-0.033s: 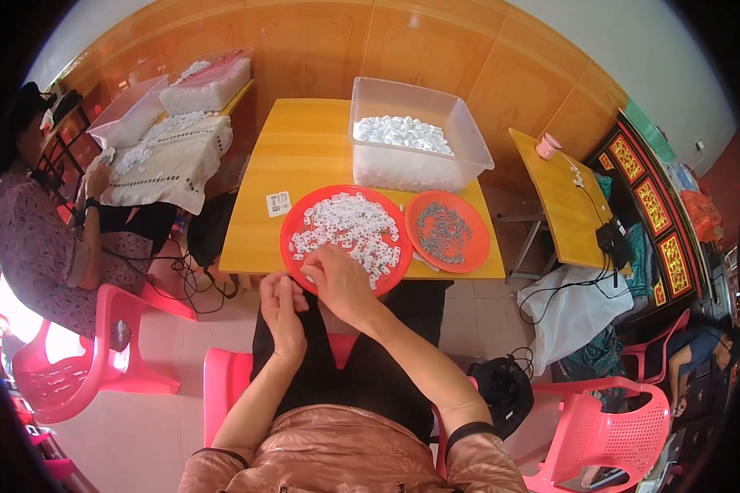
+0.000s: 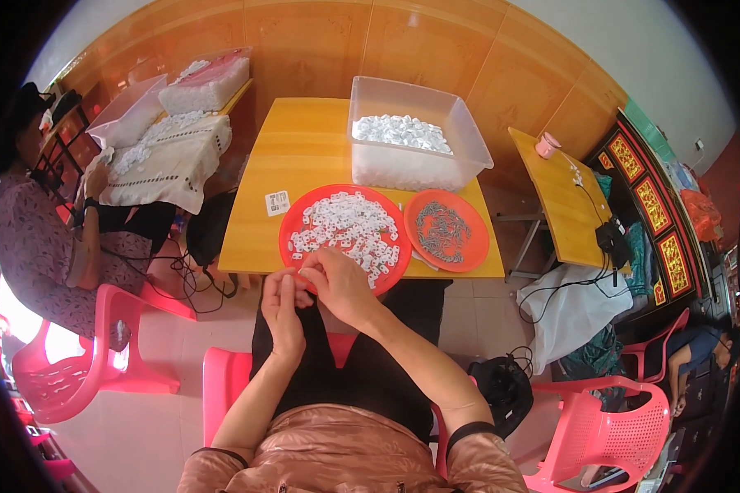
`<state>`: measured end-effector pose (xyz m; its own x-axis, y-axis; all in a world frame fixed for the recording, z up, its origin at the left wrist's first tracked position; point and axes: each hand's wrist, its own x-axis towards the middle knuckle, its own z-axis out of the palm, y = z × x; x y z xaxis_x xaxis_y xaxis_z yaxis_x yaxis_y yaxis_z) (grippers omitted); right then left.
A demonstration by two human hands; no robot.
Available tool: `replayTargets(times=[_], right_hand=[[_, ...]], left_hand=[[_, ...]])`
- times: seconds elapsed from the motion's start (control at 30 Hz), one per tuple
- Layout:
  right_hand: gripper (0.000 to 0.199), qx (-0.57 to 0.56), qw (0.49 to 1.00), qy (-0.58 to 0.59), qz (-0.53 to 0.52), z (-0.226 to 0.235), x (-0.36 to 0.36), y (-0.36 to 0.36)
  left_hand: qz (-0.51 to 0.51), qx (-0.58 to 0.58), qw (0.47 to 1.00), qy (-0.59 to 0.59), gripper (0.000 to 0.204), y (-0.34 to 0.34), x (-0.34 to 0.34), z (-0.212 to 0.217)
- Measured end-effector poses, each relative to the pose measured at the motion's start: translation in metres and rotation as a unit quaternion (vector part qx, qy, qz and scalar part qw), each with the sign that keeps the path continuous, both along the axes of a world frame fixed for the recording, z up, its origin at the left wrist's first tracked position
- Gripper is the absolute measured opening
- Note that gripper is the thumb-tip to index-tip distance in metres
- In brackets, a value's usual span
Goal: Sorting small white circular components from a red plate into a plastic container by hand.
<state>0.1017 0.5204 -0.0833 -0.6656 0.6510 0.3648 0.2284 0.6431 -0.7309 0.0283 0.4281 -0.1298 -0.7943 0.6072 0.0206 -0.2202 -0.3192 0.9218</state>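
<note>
At the near rim of a red round tray (image 2: pixel 284 232), my two hands meet with their fingertips close together. My left hand (image 2: pixel 283 311) is closed, its fingers bent toward the thumb. Pinching beside it is my right hand (image 2: pixel 337 283), over the tray's near edge. Whatever is between the fingers is too small to make out. Small white plastic pieces with slots or holes (image 2: pixel 349 222) fill the tray in a loose heap. Right of it lies an orange-red round tray (image 2: pixel 478 238) holding many small grey metal parts (image 2: pixel 444 233).
A clear plastic bin (image 2: pixel 419 168) of white pieces stands behind the trays on the yellow table (image 2: pixel 300 135). A printed card (image 2: pixel 277 203) lies left. Another person (image 2: pixel 49 222) works at a cloth-covered table (image 2: pixel 168 164). Pink chairs (image 2: pixel 608 423) and a side table (image 2: pixel 563 193) stand around.
My hands have drawn slightly closer together at the fingertips. The trays and the pieces in them look the same.
</note>
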Motion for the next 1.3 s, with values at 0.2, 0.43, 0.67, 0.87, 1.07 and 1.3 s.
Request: replayTargets(times=[0.2,0.43,0.67,0.87,1.07,1.3], right_hand=[[0.009,-0.075,0.992,0.063,0.074,0.008,0.018,0.002],[0.005,-0.065,0.977,0.067,0.194,0.033,0.036,0.015],[0.013,0.053,0.994,0.012,0.095,0.031,0.057,0.046],[0.016,0.190,0.959,-0.193,-0.081,0.013,0.087,0.082],[0.020,0.215,0.940,-0.241,-0.108,-0.004,0.087,0.085],[0.027,0.121,0.945,-0.302,-0.032,0.013,0.080,0.076]], left_hand=[[-0.167,0.043,0.973,-0.153,0.022,-0.006,0.000,0.015],[-0.237,0.041,0.882,-0.405,0.020,-0.010,-0.009,0.024],[-0.230,0.038,0.885,-0.403,0.020,-0.010,-0.017,0.024],[-0.265,-0.009,0.895,-0.358,0.015,-0.010,-0.017,0.025],[-0.290,-0.013,0.902,-0.319,0.012,-0.009,-0.008,0.030],[-0.308,0.045,0.872,-0.377,0.013,-0.009,-0.011,0.019]])
